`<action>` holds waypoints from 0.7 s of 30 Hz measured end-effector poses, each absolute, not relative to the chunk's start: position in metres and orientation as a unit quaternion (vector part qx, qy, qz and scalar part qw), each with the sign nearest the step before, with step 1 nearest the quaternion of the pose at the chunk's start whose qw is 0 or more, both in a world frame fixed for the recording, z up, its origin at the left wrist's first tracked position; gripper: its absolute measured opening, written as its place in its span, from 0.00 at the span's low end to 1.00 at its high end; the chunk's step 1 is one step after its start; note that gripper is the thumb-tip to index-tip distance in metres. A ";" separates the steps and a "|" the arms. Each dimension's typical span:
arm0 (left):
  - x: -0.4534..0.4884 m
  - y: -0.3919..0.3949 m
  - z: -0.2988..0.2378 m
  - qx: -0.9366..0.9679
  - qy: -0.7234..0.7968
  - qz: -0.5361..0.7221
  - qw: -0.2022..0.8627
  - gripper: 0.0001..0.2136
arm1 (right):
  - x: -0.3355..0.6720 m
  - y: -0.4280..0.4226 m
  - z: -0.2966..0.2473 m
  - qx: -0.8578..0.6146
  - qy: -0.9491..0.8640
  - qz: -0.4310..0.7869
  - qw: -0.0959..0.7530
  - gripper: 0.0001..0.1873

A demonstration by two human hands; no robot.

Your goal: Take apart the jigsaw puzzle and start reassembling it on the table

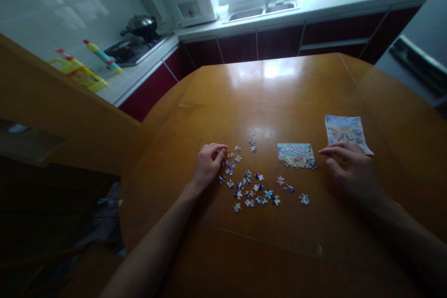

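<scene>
My left hand (206, 164) rests on the table at the left edge of a scatter of loose jigsaw pieces (257, 187). Its fingers are bent, with thumb and index close together; whether a piece is between them is hidden. A partly joined jigsaw puzzle (296, 154) lies flat to the right of the pieces, its lower edge uneven. Just right of it hovers my right hand (349, 167), fingers stretched leftward, thumb apart from the index, nothing visible in it. Behind that hand is a printed picture sheet (345, 129), its lower edge partly covered by the fingers.
The wooden table (279, 93) has angled corners. Beyond it run a counter with a sink (246, 14), a white microwave (195, 7) and a stove with a dark wok (141, 25). A yellow jug (82, 73) and a bottle stand on the left counter.
</scene>
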State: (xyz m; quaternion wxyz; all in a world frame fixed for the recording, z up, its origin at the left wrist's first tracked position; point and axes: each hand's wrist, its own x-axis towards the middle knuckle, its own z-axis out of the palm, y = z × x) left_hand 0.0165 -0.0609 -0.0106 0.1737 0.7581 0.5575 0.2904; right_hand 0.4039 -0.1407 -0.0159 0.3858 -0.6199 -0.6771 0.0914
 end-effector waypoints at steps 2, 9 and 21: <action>0.016 -0.060 -0.011 0.761 0.559 0.288 0.159 0.08 | 0.405 -0.141 -0.017 -0.619 -0.678 0.092 0.386 0.07; 0.014 -0.060 -0.009 0.761 0.560 0.292 0.150 0.04 | 0.405 -0.141 -0.018 -0.619 -0.675 0.091 0.392 0.07; 0.009 -0.060 -0.007 0.770 0.561 0.289 0.098 0.03 | 0.406 -0.141 -0.018 -0.616 -0.674 0.111 0.393 0.08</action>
